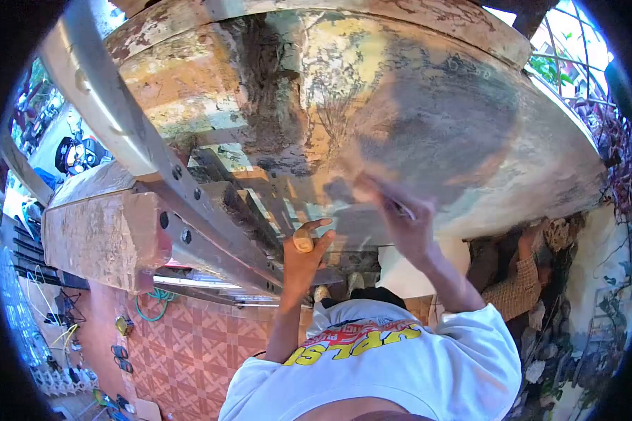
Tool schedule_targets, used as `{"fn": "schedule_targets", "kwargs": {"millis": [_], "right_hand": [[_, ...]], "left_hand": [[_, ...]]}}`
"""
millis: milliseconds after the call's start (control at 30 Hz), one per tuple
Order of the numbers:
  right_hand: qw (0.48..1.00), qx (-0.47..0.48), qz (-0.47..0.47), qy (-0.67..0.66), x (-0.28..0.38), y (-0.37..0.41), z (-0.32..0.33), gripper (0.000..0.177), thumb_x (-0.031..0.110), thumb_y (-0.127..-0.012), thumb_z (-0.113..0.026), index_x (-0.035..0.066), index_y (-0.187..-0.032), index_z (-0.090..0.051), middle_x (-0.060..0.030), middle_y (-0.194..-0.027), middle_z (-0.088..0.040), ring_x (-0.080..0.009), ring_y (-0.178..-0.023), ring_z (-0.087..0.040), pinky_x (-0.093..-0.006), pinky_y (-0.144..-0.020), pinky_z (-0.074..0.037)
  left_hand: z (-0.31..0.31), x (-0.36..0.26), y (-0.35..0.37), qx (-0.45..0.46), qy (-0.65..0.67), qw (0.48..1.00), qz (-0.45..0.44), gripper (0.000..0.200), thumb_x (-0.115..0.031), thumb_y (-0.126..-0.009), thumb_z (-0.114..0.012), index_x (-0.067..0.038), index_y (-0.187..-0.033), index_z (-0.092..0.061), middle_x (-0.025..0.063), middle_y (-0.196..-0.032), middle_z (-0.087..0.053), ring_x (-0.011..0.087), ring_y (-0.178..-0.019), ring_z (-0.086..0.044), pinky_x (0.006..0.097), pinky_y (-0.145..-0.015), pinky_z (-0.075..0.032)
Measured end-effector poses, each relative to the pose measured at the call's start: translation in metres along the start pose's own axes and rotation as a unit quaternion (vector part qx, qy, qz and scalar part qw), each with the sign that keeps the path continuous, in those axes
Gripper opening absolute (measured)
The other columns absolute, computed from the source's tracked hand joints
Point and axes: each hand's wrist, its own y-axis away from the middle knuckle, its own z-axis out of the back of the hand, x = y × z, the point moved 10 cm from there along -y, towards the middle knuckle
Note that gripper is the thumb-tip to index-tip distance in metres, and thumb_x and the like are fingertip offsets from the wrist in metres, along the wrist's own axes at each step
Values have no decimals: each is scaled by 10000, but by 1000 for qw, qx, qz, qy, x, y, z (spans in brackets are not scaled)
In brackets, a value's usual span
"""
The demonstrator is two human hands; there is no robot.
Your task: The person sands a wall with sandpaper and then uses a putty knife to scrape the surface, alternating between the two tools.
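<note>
A curved wall [274, 105] with patchy, peeling paint fills the space before me, with a large grey smooth-looking area on its right. My right hand [409, 217] is raised close to this surface and smeared by motion. Its fingers are bent around something small with a dark part and a pale edge, too blurred to name. Lower and to the left, my left hand [306, 252] is near the wall's lower part, forefinger and thumb apart. A tan patch, perhaps a wrap, covers a knuckle. I see nothing held in that hand.
A metal rail [130, 133] with dark round holes or bolts runs down the left, beside a worn block [91, 235]. Red patterned tiles [182, 351] lie below. Another person's checked sleeve [516, 291] shows at right. Sandals [121, 358] and a green hose [154, 303] lie on the floor.
</note>
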Motion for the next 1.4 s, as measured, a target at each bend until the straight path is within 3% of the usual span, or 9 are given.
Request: {"fn": "schedule_targets", "kwargs": {"millis": [67,267,633,700,800,933,1100,1267,1400], "right_hand": [[934,-79,283,202,50,-22,27,386,57,-794,-692,103,-1178,-681,-70,-1145,-685,-208,-835,-652,-312,-733,-531],[796,-176,406,413,89,-57,23,352,161,-787,-660,208,-1133,-701,28,-1230,-649,-216,-949,-542,-301,-758,-509],[782,-128,278,543,8,-89,-16,519,127,-794,-594,180,-1309,-569,35,-1499,-386,-268,-1102,-478,-415,-903,-438],[746,41,370,552,-24,-57,-69,429,124,-840,-518,149,-1259,-602,8,-1430,-489,-295,-1237,-459,-449,-921,-387],[758,84,434,480,-21,-66,-47,467,109,-807,-544,144,-1270,-595,6,-1450,-462,-302,-1245,-456,-454,-906,-389],[782,-59,282,553,24,-108,1,555,89,-777,-585,157,-1327,-541,28,-1459,-436,-272,-1120,-503,-464,-899,-439],[758,30,388,523,-30,-69,-47,550,98,-796,-570,173,-1340,-527,28,-1444,-443,-291,-1095,-485,-450,-843,-452],[828,-89,328,445,45,-89,-8,573,38,-786,-571,179,-1340,-537,39,-1447,-447,-256,-1016,-468,-410,-866,-418],[821,-62,261,504,19,-90,-23,594,1,-774,-572,179,-1340,-542,49,-1439,-461,-254,-1013,-467,-387,-898,-393]], "left_hand": [[7,10,-2,6,-6,1000,5,320,-230,-854,-733,-20,-1086,-667,-70,-581,-502,9,-486,-448,191,-418,-382],[31,24,-16,3,-72,997,19,347,-274,-870,-713,-8,-1078,-635,-44,-642,-512,32,-498,-426,215,-415,-358],[33,28,-20,-9,-85,996,14,251,-262,-868,-714,-41,-973,-659,-46,-581,-526,33,-440,-446,225,-393,-352],[32,26,-23,7,-74,997,-1,249,-263,-866,-718,-48,-976,-660,-51,-596,-542,25,-445,-441,220,-397,-348],[38,23,-16,-37,-56,998,21,245,-270,-872,-710,-55,-979,-661,-57,-597,-539,18,-458,-434,213,-406,-345],[33,34,-9,-11,-29,999,33,249,-279,-871,-710,-61,-981,-659,-66,-598,-525,14,-469,-428,206,-414,-351],[36,46,0,0,-2,999,40,264,-283,-860,-721,-71,-1001,-650,-67,-619,-515,20,-480,-431,206,-414,-353],[42,46,11,-43,-4,997,57,252,-273,-861,-720,-69,-994,-656,-65,-614,-504,25,-479,-435,205,-414,-359],[44,53,17,-51,7,998,44,242,-264,-872,-708,-49,-973,-657,-67,-603,-495,28,-473,-438,212,-410,-375]]}}
